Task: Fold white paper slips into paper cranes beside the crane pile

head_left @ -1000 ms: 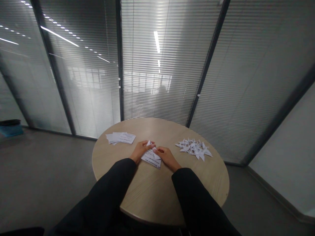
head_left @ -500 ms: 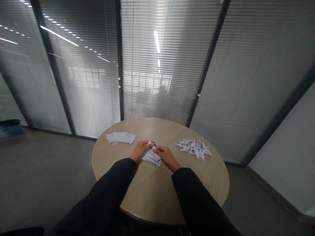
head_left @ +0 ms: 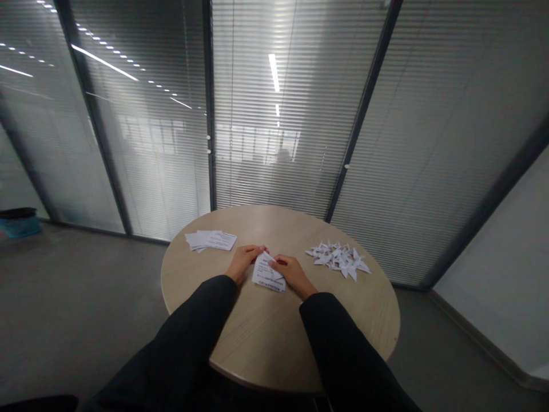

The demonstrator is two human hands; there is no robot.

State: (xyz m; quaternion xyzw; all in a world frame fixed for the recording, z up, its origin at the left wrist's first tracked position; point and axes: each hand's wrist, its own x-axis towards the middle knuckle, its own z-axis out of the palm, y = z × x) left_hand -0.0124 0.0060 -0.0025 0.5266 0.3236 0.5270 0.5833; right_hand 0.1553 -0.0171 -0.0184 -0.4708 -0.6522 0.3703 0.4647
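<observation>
Between my hands is a sheet of printed paper (head_left: 267, 277), white with dark lines of text, its upper part folded over to a slanted edge. My left hand (head_left: 244, 262) is at the sheet's upper left, fingers pinched together at its top corner. From the right side, my right hand (head_left: 291, 271) grips the folded flap, thumb and fingers closed on it. The undersides of both hands are hidden. To the left lies a loose stack of printed sheets (head_left: 211, 240). A pile of folded white paper shapes with pointed tips (head_left: 338, 258) lies to the right.
Everything rests on a round wooden table (head_left: 274, 337). Beyond it stands a glass partition with blinds (head_left: 274, 177) and dark frames. A blue bin with a black liner (head_left: 19, 224) is on the floor at far left. A white wall (head_left: 506, 274) rises at the right.
The paper has shifted slightly right and turned, showing more of its printed face. My left fingers have slid up to its top corner; the right hand has barely moved.
</observation>
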